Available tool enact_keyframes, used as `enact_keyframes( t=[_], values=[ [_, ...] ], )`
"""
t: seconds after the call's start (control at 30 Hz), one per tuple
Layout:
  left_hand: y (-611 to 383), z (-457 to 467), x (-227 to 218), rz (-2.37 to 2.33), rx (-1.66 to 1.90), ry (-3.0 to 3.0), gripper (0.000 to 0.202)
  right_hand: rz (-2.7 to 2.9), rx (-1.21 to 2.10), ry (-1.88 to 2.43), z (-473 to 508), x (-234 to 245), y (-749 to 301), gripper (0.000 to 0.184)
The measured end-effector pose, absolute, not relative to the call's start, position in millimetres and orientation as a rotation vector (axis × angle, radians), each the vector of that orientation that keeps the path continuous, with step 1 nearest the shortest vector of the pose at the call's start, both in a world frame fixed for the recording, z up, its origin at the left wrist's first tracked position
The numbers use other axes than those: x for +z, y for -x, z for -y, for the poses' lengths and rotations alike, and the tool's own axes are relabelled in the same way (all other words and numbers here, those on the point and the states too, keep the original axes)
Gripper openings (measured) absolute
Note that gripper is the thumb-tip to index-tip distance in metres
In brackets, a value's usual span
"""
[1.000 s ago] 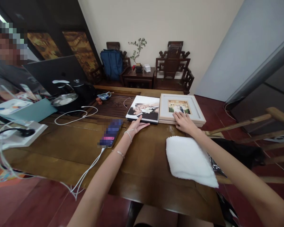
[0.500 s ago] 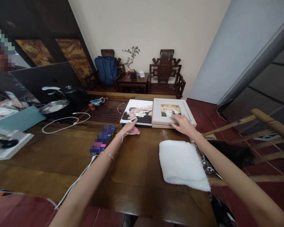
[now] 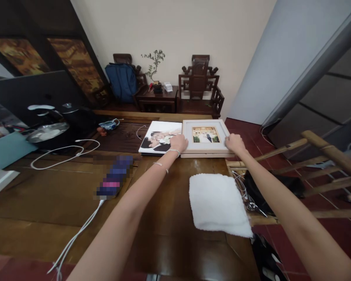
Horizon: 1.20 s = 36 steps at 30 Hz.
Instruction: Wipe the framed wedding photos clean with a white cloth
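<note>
A pale wooden picture frame (image 3: 188,150) with a small photo in a wide mat lies near the table's far edge, apparently on top of a second one. My left hand (image 3: 179,144) is closed at its left edge, with the fingertips hidden. On the opposite edge my right hand (image 3: 235,143) grips the same frame, fingers curled over the side. Directly to the left lies a photo album (image 3: 159,128) with a white and black cover, partly covered by my left hand. Closer to me, a folded white cloth (image 3: 219,203) rests on the table.
A phone (image 3: 115,177) with a white cable lies on the wooden table (image 3: 163,218) left of my forearm. A kettle (image 3: 77,119), a pot (image 3: 48,132) and a looped cable stand farther left. A bamboo chair (image 3: 324,148) is at the right.
My left hand has moved right from the album's near edge to the frame's left edge and closed. My right hand has shifted from above the frame's front to its right edge and gripped it.
</note>
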State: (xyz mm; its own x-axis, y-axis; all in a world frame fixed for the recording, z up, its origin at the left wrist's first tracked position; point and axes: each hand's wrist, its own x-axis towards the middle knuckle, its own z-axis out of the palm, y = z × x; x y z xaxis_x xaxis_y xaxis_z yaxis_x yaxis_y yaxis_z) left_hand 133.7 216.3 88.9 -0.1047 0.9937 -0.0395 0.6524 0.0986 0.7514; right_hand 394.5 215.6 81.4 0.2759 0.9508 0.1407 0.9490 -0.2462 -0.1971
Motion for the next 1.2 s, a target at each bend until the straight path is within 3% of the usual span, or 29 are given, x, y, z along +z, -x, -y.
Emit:
enact_keyframes(
  t=[0.13, 0.33, 0.5, 0.67, 0.77, 0.9, 1.03, 1.2],
  values=[
    [-134.3, -211.6, 99.0, -1.804, 0.852, -1.686, 0.011, 1.757, -0.046, 2.246, -204.5, 102.5, -388.3, 0.042],
    [-106.0, -190.9, 148.9, -1.679, 0.895, -1.663, 0.027, 1.685, -0.259, 2.010, -155.8, 163.8, -390.9, 0.042],
    [-78.3, -128.8, 177.9, -1.112, 1.131, -1.081, 0.026, 1.551, 0.031, 1.760, -75.9, 192.4, -381.5, 0.029],
    [-38.2, -39.0, 173.9, -1.134, 1.239, -0.669, 0.029, 1.514, 0.437, 1.344, 35.8, 146.7, -356.5, 0.033],
    [-9.4, 8.8, 164.6, -1.259, 1.253, -0.463, 0.033, 1.791, 0.265, 1.347, 93.5, 97.0, -337.1, 0.020],
    [21.4, 57.0, 151.6, -1.365, 1.307, -0.379, 0.033, 2.220, 0.089, 1.243, 121.5, 51.4, -314.0, 0.029],
    [38.7, 90.1, 133.0, -1.402, 1.324, -0.393, 0.034, 2.316, -0.064, 1.378, 103.0, 34.6, -287.3, 0.036],
    [39.6, 113.4, 105.5, -1.450, 1.291, -0.444, 0.037, 2.321, -0.217, 1.665, 59.6, 30.7, -269.5, 0.022]
  ],
)
